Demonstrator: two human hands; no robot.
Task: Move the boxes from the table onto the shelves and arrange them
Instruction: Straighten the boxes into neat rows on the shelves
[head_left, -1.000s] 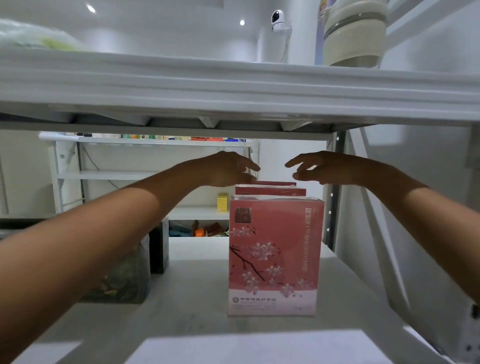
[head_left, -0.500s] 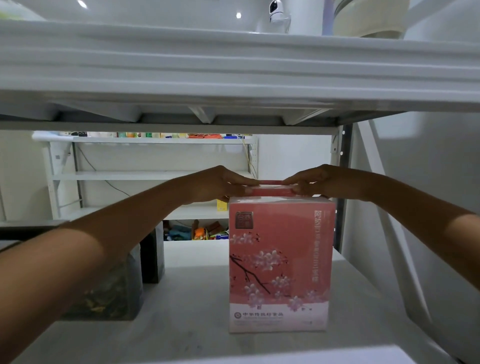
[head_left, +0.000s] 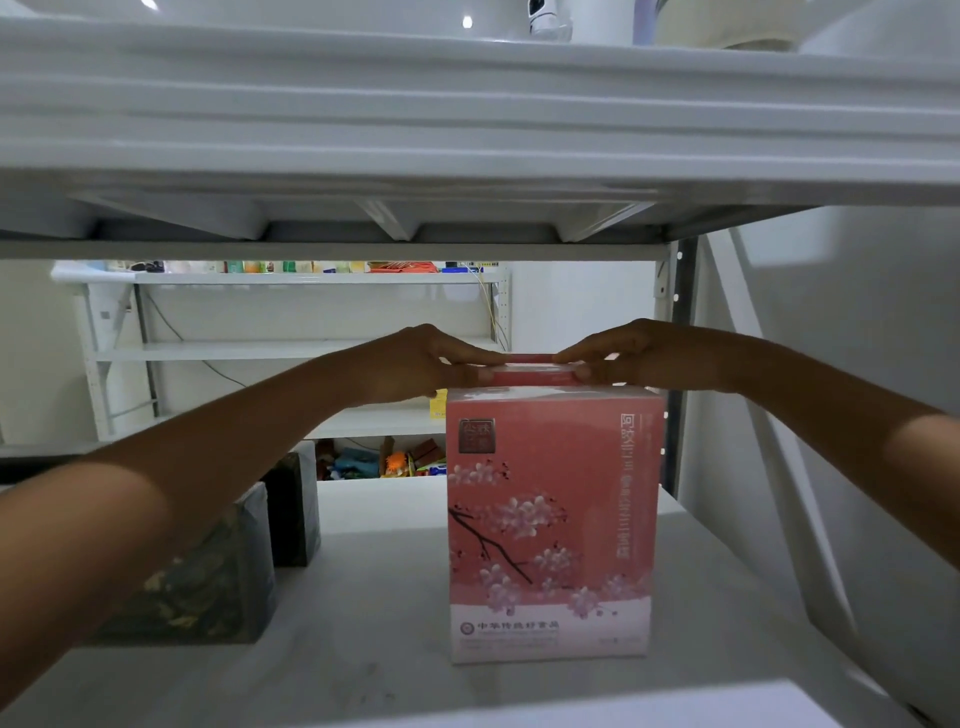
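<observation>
Your arms stretch forward above the front pink box (head_left: 550, 519). Just behind its top edge, your left hand (head_left: 421, 364) and right hand (head_left: 631, 356) face palm-down, fingers curled, pinching opposite ends of the rear pink box (head_left: 524, 370).

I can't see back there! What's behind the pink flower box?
Only the top of a back box shows, the left hand and right hand pinching its ends. The flower box hides the rest.

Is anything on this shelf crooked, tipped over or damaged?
Nothing stands out. The front pink box stands upright and looks intact on the shelf. The left hand and right hand pinch the top of the rear pink box behind it. The dark boxes at the left stand upright too.
</observation>
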